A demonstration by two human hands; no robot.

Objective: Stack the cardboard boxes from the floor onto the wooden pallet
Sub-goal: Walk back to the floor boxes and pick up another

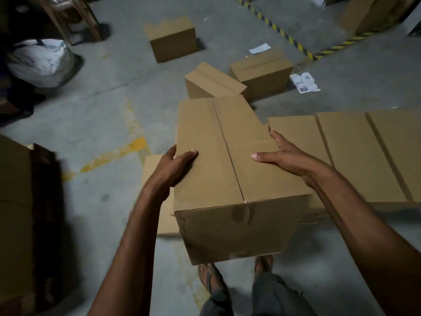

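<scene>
I hold a taped cardboard box off the floor in front of me, above my feet. My left hand grips its left side with the thumb on top. My right hand grips its right side, thumb across the top flap. A row of boxes stands to the right; whether a pallet lies under them is hidden. Three more boxes sit on the floor ahead: a far box, a tilted box and another box beside it. A low box lies under my left forearm.
A dark stack with cardboard stands at the left edge. A white sack and wooden legs are at the far left. Paper scraps lie on the concrete. Yellow-black floor tape runs at the back right.
</scene>
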